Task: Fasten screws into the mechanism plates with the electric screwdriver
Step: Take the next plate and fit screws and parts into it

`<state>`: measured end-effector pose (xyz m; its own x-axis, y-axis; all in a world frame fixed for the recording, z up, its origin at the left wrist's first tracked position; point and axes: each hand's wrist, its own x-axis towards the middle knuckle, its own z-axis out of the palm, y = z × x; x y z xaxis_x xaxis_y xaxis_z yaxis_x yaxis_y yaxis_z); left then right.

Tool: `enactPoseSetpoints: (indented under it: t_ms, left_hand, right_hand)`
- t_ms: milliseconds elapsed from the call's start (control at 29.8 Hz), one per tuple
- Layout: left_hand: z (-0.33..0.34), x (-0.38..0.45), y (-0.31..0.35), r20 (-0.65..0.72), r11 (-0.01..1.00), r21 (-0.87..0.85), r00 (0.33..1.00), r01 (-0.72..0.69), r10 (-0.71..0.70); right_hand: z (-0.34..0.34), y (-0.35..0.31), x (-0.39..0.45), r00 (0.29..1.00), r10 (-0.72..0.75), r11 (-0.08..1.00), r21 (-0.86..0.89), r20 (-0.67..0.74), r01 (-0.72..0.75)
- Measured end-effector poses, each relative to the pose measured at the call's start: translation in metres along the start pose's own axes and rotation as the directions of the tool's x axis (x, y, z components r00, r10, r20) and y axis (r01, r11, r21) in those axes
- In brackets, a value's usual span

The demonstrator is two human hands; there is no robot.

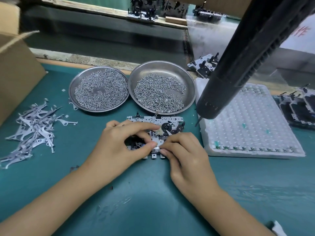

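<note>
— Where is the plate you're working on?

— The mechanism plate (154, 133) lies flat on the green mat (153, 193), just in front of the two steel dishes. My left hand (119, 147) covers its left half, fingers curled, the thumb and a fingertip pinching a small part at the plate's near edge. My right hand (185, 157) comes in from the other side, its curled fingertips pinching at the same spot, so both hands meet there.

— And the screws?

— The right dish (187, 79) holds a heap of screws (158, 94); the left dish (73, 89) is filled with small springs (102, 92). The dishes touch each other.

— The screwdriver?

— The electric screwdriver (238, 57) hangs tilted above the white foam tray (255, 120) to my right; neither hand touches it.

— Anything else about?

— A pile of thin metal levers (34, 126) on the left, beside a cardboard box (15, 74).
</note>
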<state>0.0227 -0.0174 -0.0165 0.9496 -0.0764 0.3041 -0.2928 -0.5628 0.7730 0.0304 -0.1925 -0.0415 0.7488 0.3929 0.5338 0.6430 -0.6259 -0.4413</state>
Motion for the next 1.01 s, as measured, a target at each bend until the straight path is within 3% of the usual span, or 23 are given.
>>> enactPoseSetpoints:
  t_ms: [168,436,705,772,872,939,1007]
  left_hand:
    - [-0.003,0.002,0.002,0.002,0.999,0.037,1.000,-0.001,0.001]
    - [-0.007,0.006,0.006,0.057,0.999,0.041,0.998,-0.005,0.003]
    - [-0.007,0.005,0.007,0.088,1.000,-0.010,0.996,0.018,-0.017]
    - [-0.011,0.007,0.005,0.034,0.999,0.038,0.999,-0.016,0.015]
    - [-0.028,0.018,-0.006,-0.167,0.994,0.108,0.985,-0.018,0.036]
    - [-0.042,0.031,-0.021,-0.250,0.950,0.302,0.968,0.073,0.006]
    - [-0.052,0.044,-0.036,-0.202,0.865,0.455,0.970,0.213,-0.133]
  right_hand:
    - [0.003,0.000,0.000,1.000,0.005,1.000,-0.022,-0.001,-0.005]
    - [-0.005,0.004,0.006,0.968,0.250,0.912,0.339,-0.020,-0.228]
    - [-0.005,0.004,0.007,0.953,0.302,0.865,0.426,-0.017,-0.266]
    - [-0.004,0.005,0.007,0.953,0.302,0.867,0.425,-0.036,-0.259]
    - [-0.004,0.005,0.005,0.954,0.285,0.884,0.410,-0.087,-0.227]
    - [-0.005,0.004,0.009,0.959,0.253,0.910,0.368,-0.126,-0.192]
    - [-0.006,0.004,0.024,0.970,0.192,0.948,0.284,-0.149,-0.144]
